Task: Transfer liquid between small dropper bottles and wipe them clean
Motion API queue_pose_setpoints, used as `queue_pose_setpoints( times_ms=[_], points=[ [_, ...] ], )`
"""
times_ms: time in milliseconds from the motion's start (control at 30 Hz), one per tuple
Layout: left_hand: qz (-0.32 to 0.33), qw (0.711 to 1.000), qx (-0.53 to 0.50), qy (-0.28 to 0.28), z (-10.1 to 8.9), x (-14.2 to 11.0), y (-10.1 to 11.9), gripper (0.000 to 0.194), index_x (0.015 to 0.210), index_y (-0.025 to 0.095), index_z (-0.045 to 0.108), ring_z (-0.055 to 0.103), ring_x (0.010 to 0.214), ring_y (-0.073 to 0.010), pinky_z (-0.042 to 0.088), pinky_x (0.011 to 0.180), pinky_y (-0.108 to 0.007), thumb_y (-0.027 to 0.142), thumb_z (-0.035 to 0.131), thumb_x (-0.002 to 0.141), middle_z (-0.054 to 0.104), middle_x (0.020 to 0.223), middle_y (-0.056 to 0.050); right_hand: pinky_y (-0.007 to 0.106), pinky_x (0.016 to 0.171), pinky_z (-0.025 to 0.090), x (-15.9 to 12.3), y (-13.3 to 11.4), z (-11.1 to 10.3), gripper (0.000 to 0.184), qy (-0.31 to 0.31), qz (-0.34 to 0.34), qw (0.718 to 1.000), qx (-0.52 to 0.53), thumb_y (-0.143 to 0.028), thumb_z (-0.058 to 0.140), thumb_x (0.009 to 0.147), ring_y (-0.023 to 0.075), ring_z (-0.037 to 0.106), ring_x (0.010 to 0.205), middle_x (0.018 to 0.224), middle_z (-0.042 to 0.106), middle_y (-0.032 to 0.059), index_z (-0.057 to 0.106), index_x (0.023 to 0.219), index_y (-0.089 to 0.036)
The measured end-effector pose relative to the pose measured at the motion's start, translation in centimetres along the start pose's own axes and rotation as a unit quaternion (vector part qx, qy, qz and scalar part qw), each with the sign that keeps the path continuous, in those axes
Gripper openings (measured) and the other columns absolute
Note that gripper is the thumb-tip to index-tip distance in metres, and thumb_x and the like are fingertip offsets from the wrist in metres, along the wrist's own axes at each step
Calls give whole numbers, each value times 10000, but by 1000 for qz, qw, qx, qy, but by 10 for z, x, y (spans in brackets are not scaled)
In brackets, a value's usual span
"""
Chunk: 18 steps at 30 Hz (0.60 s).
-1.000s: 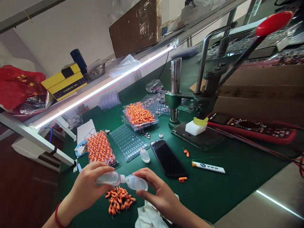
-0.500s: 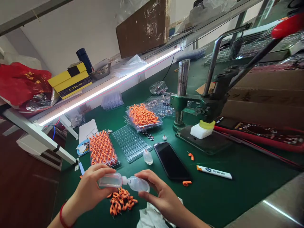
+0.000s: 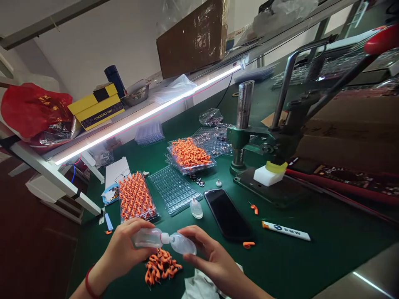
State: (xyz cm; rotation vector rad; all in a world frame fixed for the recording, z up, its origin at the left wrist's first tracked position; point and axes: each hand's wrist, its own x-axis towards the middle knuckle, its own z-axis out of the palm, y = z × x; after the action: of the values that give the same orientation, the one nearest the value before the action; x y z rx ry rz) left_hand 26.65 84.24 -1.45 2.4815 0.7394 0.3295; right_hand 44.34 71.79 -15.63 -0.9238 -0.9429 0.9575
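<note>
My left hand (image 3: 124,245) is closed around a clear plastic squeeze bottle (image 3: 148,238), lying sideways with its white neck pointing right. Facing it, my right hand (image 3: 208,253) grips a smaller translucent bottle (image 3: 183,244) between thumb and fingers. The two mouths meet or nearly meet; I cannot tell whether they touch. Below the bottles lies a pile of small orange hook-shaped pieces (image 3: 160,265) on the green table. A crumpled white cloth (image 3: 201,286) is under my right wrist. Just beyond my hands stands another small clear bottle (image 3: 196,208) with a pointed tip.
A tray of upright orange pieces (image 3: 137,197), an unfilled plastic tray (image 3: 176,191) and a heaped tray of orange pieces (image 3: 190,153) lie beyond. A black phone (image 3: 227,214), a BMW-marked white stick (image 3: 286,230) and a green hand press (image 3: 264,141) stand or lie to the right.
The view has shifted slightly, so the surroundings sit a little further right and lower. Both hands keep hold of their bottles, mouth to mouth, in nearly the same pose.
</note>
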Motion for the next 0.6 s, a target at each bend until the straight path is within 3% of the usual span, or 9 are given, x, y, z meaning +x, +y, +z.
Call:
queue_pose_setpoints(
  times_ms=[233, 467, 600],
  points=[
    [-35, 998, -58, -2, 15, -4, -10, 368, 1055, 248, 731, 678, 982, -226, 485, 844, -297, 316, 844, 712, 756, 1049, -19, 361, 923, 491, 1, -3, 0, 420, -11, 14, 1000, 12, -499, 764, 802, 240, 617, 1002, 1076, 622, 59, 667, 1126, -250],
    [-52, 994, -93, -5, 17, -6, -13, 362, 1068, 235, 725, 675, 979, -232, 503, 829, -299, 288, 819, 722, 744, 1060, -38, 360, 921, 493, 2, -9, 0, 443, -13, 21, 1000, 11, -538, 762, 790, 240, 620, 995, 1069, 629, 61, 673, 1116, -250],
    [-28, 997, -73, 23, 18, -7, -14, 334, 1039, 241, 738, 669, 973, -241, 510, 828, -316, 268, 817, 714, 736, 1034, -46, 362, 906, 503, 2, -10, 2, 469, -14, 27, 1000, 8, -570, 760, 775, 245, 633, 986, 1039, 652, 59, 672, 1106, -249]
  ],
)
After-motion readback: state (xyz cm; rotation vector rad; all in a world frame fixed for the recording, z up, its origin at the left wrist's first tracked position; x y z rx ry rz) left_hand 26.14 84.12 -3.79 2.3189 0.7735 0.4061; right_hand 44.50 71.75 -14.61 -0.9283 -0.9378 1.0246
